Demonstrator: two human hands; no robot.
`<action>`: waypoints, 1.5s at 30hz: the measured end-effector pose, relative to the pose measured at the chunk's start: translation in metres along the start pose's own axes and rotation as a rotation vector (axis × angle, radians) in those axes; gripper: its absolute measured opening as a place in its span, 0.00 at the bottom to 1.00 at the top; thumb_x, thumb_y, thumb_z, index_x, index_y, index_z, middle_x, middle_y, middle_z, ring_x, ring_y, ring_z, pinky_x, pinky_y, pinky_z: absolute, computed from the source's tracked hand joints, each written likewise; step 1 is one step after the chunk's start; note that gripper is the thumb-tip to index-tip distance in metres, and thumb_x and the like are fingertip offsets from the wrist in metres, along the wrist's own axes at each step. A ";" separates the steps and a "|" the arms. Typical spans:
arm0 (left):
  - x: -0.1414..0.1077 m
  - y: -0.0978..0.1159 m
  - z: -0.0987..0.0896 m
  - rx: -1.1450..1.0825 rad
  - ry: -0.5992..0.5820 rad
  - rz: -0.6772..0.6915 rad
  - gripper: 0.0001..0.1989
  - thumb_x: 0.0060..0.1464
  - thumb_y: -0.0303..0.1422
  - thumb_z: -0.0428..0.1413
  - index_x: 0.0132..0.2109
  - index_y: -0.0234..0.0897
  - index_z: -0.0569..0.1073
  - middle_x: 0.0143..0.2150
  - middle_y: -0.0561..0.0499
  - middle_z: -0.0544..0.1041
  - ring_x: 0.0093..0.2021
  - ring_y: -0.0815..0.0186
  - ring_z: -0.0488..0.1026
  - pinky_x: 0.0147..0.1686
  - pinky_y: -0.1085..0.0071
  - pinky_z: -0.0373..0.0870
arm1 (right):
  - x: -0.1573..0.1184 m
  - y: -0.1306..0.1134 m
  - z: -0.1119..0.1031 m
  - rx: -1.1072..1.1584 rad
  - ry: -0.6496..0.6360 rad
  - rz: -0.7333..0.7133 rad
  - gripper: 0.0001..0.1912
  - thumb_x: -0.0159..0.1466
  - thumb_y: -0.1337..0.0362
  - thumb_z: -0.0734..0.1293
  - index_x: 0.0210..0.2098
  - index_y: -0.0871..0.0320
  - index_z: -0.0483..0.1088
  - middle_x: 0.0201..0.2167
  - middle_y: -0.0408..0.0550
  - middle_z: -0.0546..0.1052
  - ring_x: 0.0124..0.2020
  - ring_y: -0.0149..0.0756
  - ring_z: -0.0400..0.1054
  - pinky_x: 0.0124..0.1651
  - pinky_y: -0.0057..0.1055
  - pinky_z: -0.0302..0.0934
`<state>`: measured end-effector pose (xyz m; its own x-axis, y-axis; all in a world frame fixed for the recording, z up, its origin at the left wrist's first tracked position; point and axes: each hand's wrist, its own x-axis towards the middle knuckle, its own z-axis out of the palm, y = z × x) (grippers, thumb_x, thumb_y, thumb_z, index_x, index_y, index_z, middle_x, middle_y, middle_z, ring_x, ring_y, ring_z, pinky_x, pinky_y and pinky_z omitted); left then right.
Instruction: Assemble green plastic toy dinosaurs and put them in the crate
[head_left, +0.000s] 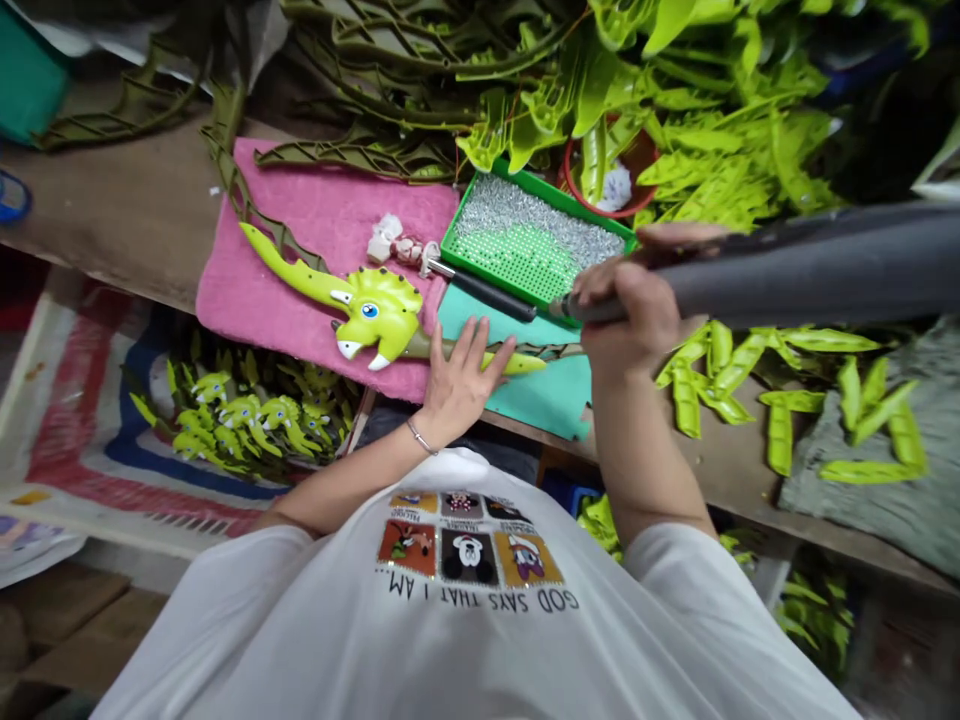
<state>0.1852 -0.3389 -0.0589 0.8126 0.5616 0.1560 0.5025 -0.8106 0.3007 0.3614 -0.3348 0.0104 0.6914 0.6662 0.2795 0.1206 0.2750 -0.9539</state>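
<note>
While green tray [525, 185] holds silver studs [532, 215], red bowl [571, 180] behind.

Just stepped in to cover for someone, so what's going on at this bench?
A person is working at a wooden bench. Their left hand rests flat on a lime-green dinosaur figure lying on a pink towel. Their right hand grips a thick grey tool, its tip beside a green tray of silver studs.
</note>
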 end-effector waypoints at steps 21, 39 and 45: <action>0.000 0.002 0.003 -0.011 -0.004 -0.023 0.23 0.69 0.41 0.49 0.68 0.48 0.65 0.68 0.39 0.67 0.69 0.51 0.63 0.68 0.37 0.47 | -0.060 0.009 -0.023 0.152 -0.318 -0.030 0.09 0.57 0.64 0.75 0.32 0.50 0.71 0.20 0.35 0.73 0.18 0.32 0.67 0.22 0.33 0.64; -0.012 -0.074 -0.075 -0.004 0.024 -0.010 0.30 0.64 0.22 0.41 0.72 0.35 0.54 0.73 0.38 0.57 0.75 0.55 0.47 0.71 0.48 0.49 | 0.000 -0.004 -0.032 -0.077 -0.122 0.125 0.21 0.39 0.59 0.79 0.31 0.53 0.73 0.24 0.43 0.78 0.26 0.39 0.72 0.31 0.36 0.65; -0.014 -0.178 -0.114 0.348 -0.157 0.063 0.30 0.60 0.20 0.44 0.69 0.29 0.58 0.61 0.36 0.72 0.69 0.49 0.61 0.69 0.39 0.49 | -0.002 -0.001 -0.027 -0.271 0.075 0.126 0.25 0.38 0.56 0.76 0.33 0.53 0.66 0.28 0.45 0.76 0.28 0.38 0.70 0.35 0.40 0.67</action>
<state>0.0510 -0.1831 -0.0074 0.8667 0.4987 0.0098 0.4986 -0.8656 -0.0464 0.3785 -0.3551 0.0082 0.7622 0.6279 0.1576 0.2088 -0.0080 -0.9779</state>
